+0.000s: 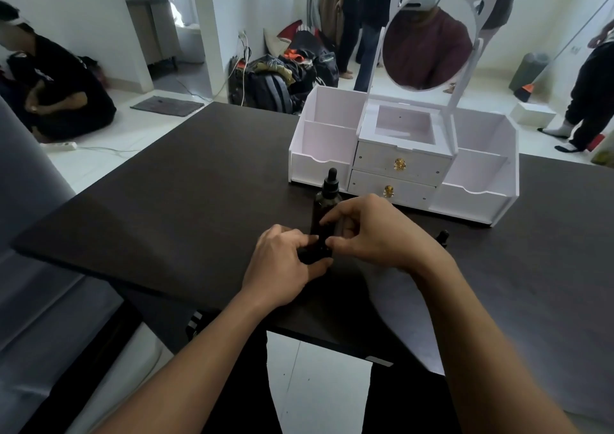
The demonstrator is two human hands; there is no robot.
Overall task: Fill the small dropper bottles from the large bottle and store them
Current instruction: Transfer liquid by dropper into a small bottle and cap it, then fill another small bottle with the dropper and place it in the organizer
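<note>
The left hand (282, 267) holds a small dropper bottle (314, 254) on the dark table (199, 174), and the right hand (372, 234) pinches its top.

Both forearms reach forward, the left hand (285, 264) and right hand (372, 234) meeting with fingers pinched.

small bottle (314, 251) mostly hidden, perhaps capped

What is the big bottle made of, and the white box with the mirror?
The big bottle looks like dark, slightly see-through glass or plastic, with a matte black rubbery dropper top. The white box looks like smooth painted board or plastic sheet: flat panels, screw dots and shiny gold knobs.
</note>
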